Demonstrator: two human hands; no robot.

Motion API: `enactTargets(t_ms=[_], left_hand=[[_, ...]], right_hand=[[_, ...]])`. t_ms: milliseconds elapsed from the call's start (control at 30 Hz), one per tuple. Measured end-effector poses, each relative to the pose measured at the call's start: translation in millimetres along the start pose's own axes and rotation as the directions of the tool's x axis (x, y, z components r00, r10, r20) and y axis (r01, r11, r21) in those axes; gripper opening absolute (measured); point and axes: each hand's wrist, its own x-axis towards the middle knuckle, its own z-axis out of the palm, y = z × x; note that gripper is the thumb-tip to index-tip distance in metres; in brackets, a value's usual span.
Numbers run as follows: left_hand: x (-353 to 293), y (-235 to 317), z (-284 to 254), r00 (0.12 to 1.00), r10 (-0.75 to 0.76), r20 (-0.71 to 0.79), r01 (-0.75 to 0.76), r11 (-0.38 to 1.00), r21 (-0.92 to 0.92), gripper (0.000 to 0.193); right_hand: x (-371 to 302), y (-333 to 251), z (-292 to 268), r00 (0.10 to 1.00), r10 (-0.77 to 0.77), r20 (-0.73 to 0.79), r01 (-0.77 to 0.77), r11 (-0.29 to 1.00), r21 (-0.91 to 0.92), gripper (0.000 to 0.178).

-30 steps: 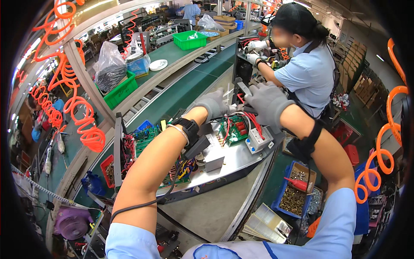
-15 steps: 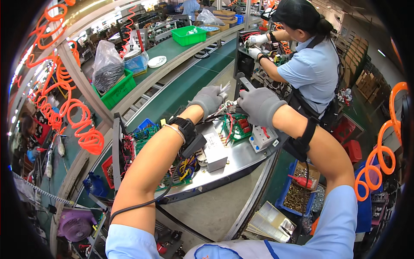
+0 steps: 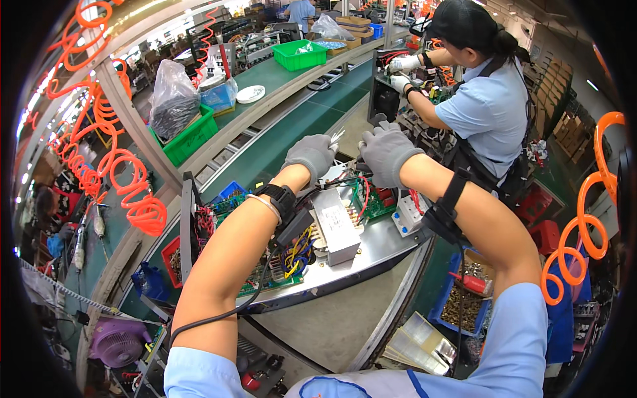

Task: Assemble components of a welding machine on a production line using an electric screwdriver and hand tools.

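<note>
My left hand (image 3: 310, 159), in a grey glove, is closed round a bunch of thin white wires (image 3: 337, 137) whose ends stick out past the fingers. To its right, my right hand (image 3: 390, 156), also gloved, is curled shut at the far side of the chassis; what it grips is hidden, though a grey flat tip shows above the knuckles. Below both hands lies the metal chassis (image 3: 345, 275). It carries a silver box (image 3: 337, 227), a green circuit board (image 3: 379, 207) with red parts, a grey terminal block (image 3: 409, 215) and coloured wires (image 3: 297, 255).
A co-worker (image 3: 488, 113) in white gloves handles another unit at the far right. Green bins (image 3: 298, 58) stand on the far shelf. A blue bin of screws (image 3: 459, 308) sits at the near right. Orange coiled hoses (image 3: 142, 212) hang on both sides.
My right hand has turned and drawn slightly left, and the long metal strip seen by it earlier now shows only as a short tip. The whole view has shifted slightly.
</note>
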Motion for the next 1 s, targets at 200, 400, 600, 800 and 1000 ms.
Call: enactTargets(t_ms=[200,400,600,800,1000], left_hand=[[4.0,-12.9,11.6,0.998,0.050,-0.029,-0.051,0.998,-0.032,0.026],[-9.4,-15.8,-14.8,0.970,-0.192,-0.149,0.025,0.688,-0.725,0.025],[-144.1,-30.5,-94.5,0.980,-0.185,0.068,0.043,-0.135,-0.990,0.028],[-415.2,-71.6,-128.5,0.688,-0.420,-0.591,-0.299,0.579,-0.759,0.022],[-510.4,-61.6,2.0,0.540,-0.835,-0.103,-0.190,-0.002,-0.982,0.017]], right_hand=[[1.2,-1.8,-4.5,0.976,0.016,0.217,-0.044,0.991,0.124,0.027],[-25.1,10.6,-21.0,0.860,0.454,-0.230,-0.311,0.827,0.469,0.027],[-93.4,-24.5,-38.7,0.671,0.681,-0.293,0.346,0.061,0.936,0.042],[-146.3,-100.4,-38.1,0.897,0.424,-0.122,0.325,-0.447,0.833,0.037],[-144.4,-183.4,-62.8,0.878,0.434,-0.204,0.363,-0.324,0.873,0.033]])
